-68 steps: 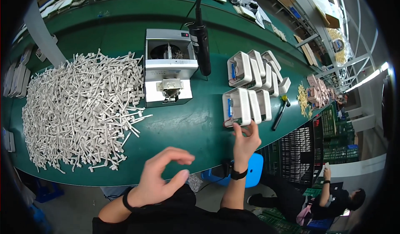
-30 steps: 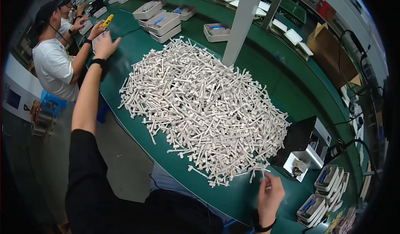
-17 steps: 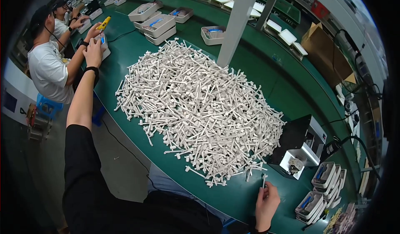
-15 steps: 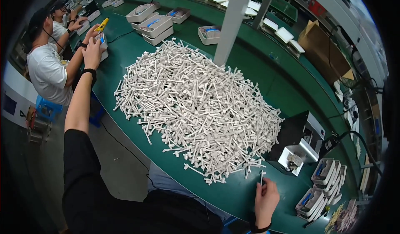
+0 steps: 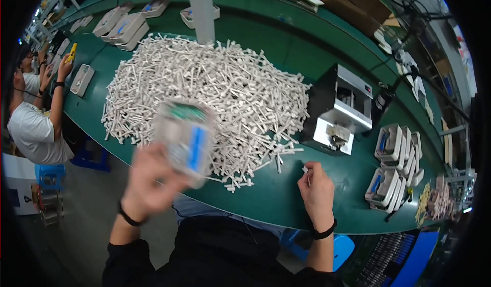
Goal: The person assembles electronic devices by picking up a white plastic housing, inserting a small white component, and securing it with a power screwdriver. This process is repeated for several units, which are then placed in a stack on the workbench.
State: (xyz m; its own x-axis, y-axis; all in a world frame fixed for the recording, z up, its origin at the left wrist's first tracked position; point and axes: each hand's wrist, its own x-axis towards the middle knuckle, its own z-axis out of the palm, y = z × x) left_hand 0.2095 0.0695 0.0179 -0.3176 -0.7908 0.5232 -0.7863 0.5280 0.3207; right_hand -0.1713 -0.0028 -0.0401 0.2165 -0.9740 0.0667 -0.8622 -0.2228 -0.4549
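Note:
My left hand [image 5: 148, 185], blurred by motion, grips a light-grey plastic housing [image 5: 171, 139] by its near edge. A blue strip and a green patch show inside the housing, which is raised above the front left part of a large heap of small white T-headed plastic sticks [image 5: 220, 82]. Lower right of the heap, my right hand [image 5: 318, 195] is closed near the table surface, pinching one white stick [image 5: 305, 170] whose head pokes out past the fingertips. The fingers cover most of its shaft.
A black and silver bench machine [image 5: 340, 110] stands right of the heap. Stacked grey housings [image 5: 381, 185] sit farther right, more [image 5: 125, 29] at the back left. A metal post [image 5: 201, 11] rises behind the heap. A co-worker [image 5: 36, 128] sits at the left holding a yellow tool.
My left hand has come back from the far left beside the co-worker, bringing a housing in front of the heap. My right hand still pinches the white stick. The head view has turned rightward.

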